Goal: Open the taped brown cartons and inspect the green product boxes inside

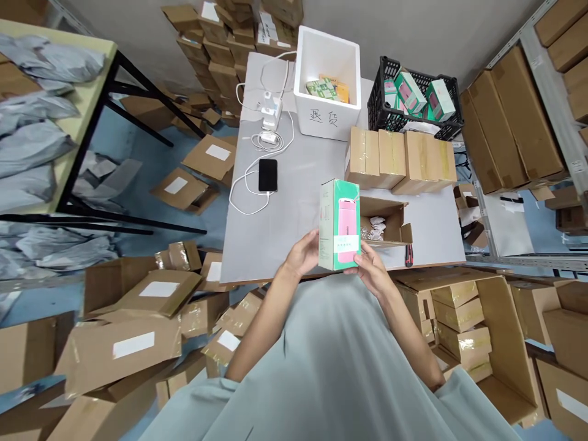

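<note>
A green and white product box [339,214], printed with a pink bottle-like item, is held upright above the front edge of the grey table [294,226]. My left hand [305,252] grips its lower left side, with some fingers hidden behind it. At the lower right corner, my right hand [369,267] is closed on the same box, thumb on the front face. Just right of it stands an open cardboard carton [390,228] with crumpled white packing [377,228] inside. A red and black tool [408,255], perhaps a cutter, lies by the table edge.
Behind are closed cartons [362,159], a white foam box [328,113] and a black crate [379,107] of similar green boxes. A phone [267,175] with cable and a power strip [271,111] lie left. Cartons [124,349] crowd the floor; a large carton [509,343] stands right.
</note>
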Available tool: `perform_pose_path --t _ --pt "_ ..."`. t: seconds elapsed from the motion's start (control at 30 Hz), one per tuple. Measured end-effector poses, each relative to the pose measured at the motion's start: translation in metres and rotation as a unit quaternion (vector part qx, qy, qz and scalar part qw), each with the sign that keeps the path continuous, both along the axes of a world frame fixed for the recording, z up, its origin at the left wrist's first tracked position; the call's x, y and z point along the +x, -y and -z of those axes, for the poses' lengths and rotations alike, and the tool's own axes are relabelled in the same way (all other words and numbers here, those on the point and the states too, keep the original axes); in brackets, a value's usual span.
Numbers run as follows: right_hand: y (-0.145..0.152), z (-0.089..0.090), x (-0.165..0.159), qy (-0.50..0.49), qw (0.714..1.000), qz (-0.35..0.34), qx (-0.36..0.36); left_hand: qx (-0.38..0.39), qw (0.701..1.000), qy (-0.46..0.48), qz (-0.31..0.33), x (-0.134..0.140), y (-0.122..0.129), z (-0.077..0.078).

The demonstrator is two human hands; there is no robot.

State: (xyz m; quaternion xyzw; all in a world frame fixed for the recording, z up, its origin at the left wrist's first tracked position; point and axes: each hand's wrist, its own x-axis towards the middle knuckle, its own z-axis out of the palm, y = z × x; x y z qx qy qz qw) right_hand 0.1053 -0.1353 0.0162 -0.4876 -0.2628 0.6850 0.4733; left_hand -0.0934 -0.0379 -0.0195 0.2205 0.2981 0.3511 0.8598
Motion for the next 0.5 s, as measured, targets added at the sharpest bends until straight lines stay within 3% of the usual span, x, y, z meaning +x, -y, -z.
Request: perform_pose_path --t 0.13,0.37,0.5 --pt "0.004 0.003 -0.009 -0.021 0.999 -0.033 -0.009 0.005 1.0 -0.005 -0.001 -0.005 0.007 -0.002" --pt "-0.007 0.002 -0.003 0.126 0.992 -0.007 0.028 0.083 0.983 -0.127 -0.102 -0.019 0.001 -0.013" --pt "-0.014 0.004 -0.01 0.147 0.988 -0.009 0.038 0.11 0.971 -0.178 -0.115 -0.022 0.001 -0.015"
